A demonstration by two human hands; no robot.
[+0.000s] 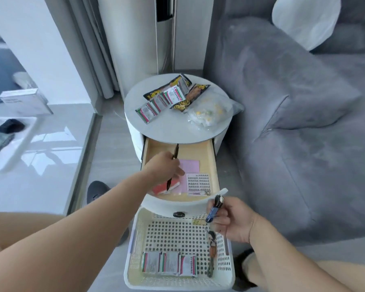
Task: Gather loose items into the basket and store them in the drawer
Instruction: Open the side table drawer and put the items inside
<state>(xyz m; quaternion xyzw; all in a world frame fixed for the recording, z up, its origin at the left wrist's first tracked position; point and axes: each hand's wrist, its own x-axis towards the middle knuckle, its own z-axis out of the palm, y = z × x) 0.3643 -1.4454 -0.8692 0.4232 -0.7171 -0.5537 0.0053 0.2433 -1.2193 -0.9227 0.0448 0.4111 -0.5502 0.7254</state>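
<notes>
My left hand [165, 166] pinches a dark slim pen [172, 168] over the open pale wooden drawer [211, 163]. My right hand [232, 220] grips a small blue-and-black clip-like object [214, 208] above the cream perforated plastic basket [135, 239], which holds three sachets [169, 264].

One basket [135, 239] holds three red-and-green sachets [170, 261] in a row and one key strap [211, 256]. One open drawer [211, 157] holds one pink sheet [191, 165], one sticker sheet [198, 182] and one red notebook [163, 187]. The round worktop [173, 127] carries two black snack packs [195, 95], one clear bag [211, 110] and roughly four more sachets [148, 111]. Two hands show, one pen [173, 165] in the left.
</notes>
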